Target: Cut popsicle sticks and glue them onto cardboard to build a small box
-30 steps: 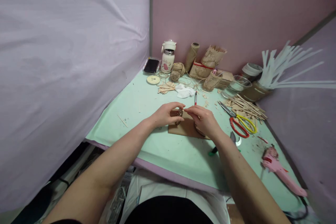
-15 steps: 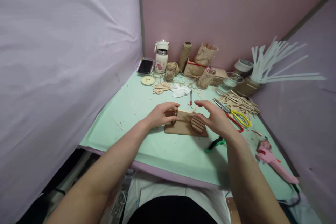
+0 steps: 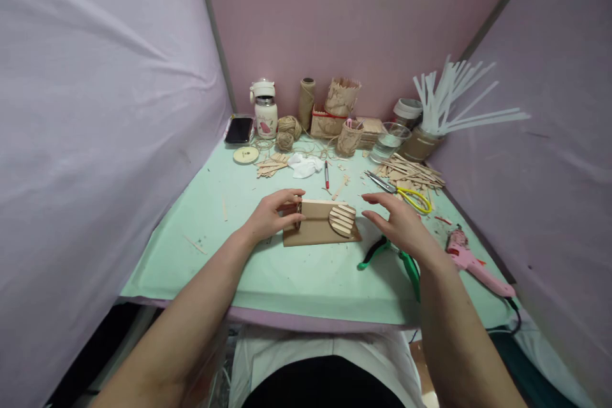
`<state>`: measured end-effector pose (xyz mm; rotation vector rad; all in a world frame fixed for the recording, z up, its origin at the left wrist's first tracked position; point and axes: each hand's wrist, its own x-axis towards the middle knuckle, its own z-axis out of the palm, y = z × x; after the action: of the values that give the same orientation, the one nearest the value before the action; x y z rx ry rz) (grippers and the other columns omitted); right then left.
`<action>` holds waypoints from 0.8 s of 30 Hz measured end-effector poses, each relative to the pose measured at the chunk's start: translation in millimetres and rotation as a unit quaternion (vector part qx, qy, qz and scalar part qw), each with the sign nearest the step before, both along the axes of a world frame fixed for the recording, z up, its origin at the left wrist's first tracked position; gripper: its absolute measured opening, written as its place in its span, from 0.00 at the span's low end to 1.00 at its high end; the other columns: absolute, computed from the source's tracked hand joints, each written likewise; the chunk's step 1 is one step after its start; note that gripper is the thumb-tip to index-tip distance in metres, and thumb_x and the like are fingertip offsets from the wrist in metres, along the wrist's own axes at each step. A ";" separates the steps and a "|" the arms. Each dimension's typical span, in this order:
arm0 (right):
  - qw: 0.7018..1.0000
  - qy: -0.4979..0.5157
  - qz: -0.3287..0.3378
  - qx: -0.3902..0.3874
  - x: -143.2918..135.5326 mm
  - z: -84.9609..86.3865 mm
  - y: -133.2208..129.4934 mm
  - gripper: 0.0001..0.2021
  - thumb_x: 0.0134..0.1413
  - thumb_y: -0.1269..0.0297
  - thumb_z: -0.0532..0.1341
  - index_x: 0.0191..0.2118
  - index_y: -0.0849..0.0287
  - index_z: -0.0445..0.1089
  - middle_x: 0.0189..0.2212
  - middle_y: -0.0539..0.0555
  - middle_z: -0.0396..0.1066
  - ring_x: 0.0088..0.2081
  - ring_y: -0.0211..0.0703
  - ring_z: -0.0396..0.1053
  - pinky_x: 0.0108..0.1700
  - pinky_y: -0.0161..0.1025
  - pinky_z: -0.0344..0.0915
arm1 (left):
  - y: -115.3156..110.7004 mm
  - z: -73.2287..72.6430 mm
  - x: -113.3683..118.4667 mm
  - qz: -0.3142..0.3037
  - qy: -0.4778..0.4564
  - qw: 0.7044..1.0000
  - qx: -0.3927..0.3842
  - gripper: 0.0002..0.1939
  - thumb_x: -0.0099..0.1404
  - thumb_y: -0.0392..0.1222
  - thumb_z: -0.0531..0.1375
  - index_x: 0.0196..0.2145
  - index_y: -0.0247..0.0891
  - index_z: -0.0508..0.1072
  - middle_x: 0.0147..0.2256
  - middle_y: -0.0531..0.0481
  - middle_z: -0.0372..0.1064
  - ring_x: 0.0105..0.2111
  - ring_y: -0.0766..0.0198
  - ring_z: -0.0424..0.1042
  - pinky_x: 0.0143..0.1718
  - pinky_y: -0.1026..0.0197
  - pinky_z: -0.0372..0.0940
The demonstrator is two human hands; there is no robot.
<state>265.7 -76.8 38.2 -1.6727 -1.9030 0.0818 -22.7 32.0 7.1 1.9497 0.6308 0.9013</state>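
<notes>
A small craft-stick model (image 3: 319, 236) rests on the table, with a flat brown cardboard base. A slatted round end (image 3: 342, 220) stands at its right, and a pale strip (image 3: 325, 203) runs along its back. My left hand (image 3: 270, 217) is closed around the model's left end, thumb in front and fingers behind, partly hiding another upright end piece. My right hand (image 3: 399, 223) hovers just right of the model, thumb and fingers apart, holding nothing. Green-and-black handled pliers (image 3: 408, 268) lie beneath and beside that hand, partly covered by it.
Yellow-handled scissors (image 3: 399, 191) and a pile of craft sticks (image 3: 411, 172) lie at right, near a pink glue gun (image 3: 480, 271). Along the back stand a bottle (image 3: 266, 118), twine balls (image 3: 288, 131), a clear cup (image 3: 389, 143) and white glue sticks (image 3: 444, 102). A red pen (image 3: 326, 175) lies behind the model.
My right hand has drawn away to the right from the slatted round end, uncovering it and more of the pliers. The left hand stays at the model's left end. The whole view has shifted.
</notes>
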 end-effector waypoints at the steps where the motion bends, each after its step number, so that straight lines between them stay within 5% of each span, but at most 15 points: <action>1: 1.000 0.000 0.001 0.000 0.6 -0.5 -1.1 0.14 0.60 0.59 0.59 0.49 0.56 0.72 0.42 0.58 0.76 0.44 0.53 0.74 0.46 0.50 0.70 | 0.1 -0.1 0.1 0.001 0.001 1.000 -0.001 0.14 0.57 0.47 0.67 0.37 0.36 0.71 0.53 0.37 0.70 0.51 0.55 0.72 0.52 0.45 0.70; 10: 1.000 0.005 0.002 -0.024 2.4 -1.2 -7.9 0.14 0.60 0.59 0.60 0.50 0.55 0.71 0.46 0.59 0.75 0.48 0.55 0.73 0.50 0.53 0.69 | 2.9 -1.0 -0.7 0.006 0.031 0.998 0.046 0.14 0.59 0.46 0.66 0.40 0.38 0.73 0.54 0.37 0.70 0.54 0.52 0.70 0.55 0.45 0.67; 18: 0.994 0.005 0.106 -0.012 -56.7 -4.3 34.5 0.20 0.57 0.69 0.62 0.56 0.55 0.67 0.51 0.59 0.73 0.52 0.53 0.70 0.53 0.49 0.67 | 3.8 -3.8 -0.1 0.008 0.031 0.998 0.055 0.14 0.59 0.46 0.66 0.41 0.38 0.73 0.54 0.36 0.70 0.54 0.52 0.70 0.56 0.45 0.66; 24: 0.996 -0.020 0.068 -0.048 -71.7 -11.5 44.3 0.14 0.60 0.72 0.56 0.47 0.54 0.74 0.44 0.55 0.78 0.45 0.48 0.73 0.46 0.41 0.66 | 1.3 -1.5 0.9 0.001 0.019 0.999 0.028 0.17 0.58 0.45 0.67 0.44 0.39 0.73 0.54 0.39 0.69 0.55 0.52 0.69 0.55 0.46 0.67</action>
<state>194.0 -32.5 26.7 -1.6163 -2.0703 0.1980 -21.8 33.4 5.6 2.0199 0.6359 0.8940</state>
